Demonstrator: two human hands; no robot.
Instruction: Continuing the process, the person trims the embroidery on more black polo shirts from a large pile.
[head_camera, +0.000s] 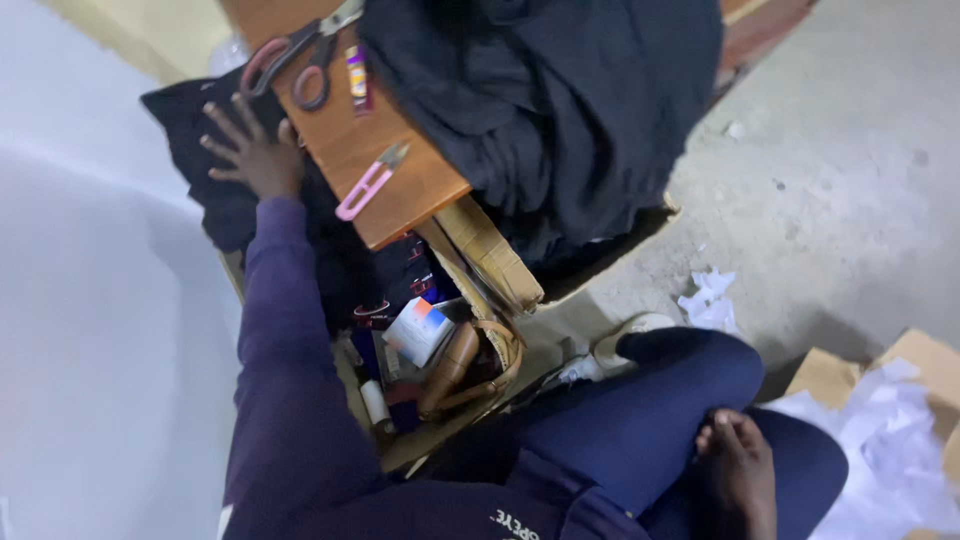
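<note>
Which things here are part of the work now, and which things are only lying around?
In use: left hand spread on black cloth; right hand rests on the knee, empty.

Lying about: scissors, pink thread snips, dark fabric pile, thread spool, paper scraps.

The desk (345, 150) is warm orange-brown wood. On it, the scissors (300, 55) at the upper left have dull red handles with grey blades, and the thread snips (370, 183) are pale pink with a grey tip. A small yellow and purple tube (356, 78) lies beside the scissors. The heaped cloth (560, 110) at the top centre is plain black. The left hand (250, 150) comes out of a purple sleeve (285, 330). The trousers (650, 420) at the lower right are dark navy. A small box (420, 330) at centre is white with orange and blue patches. The floor (830, 180) is mottled grey, and the paper scraps (880, 450) at lower right are white.
</note>
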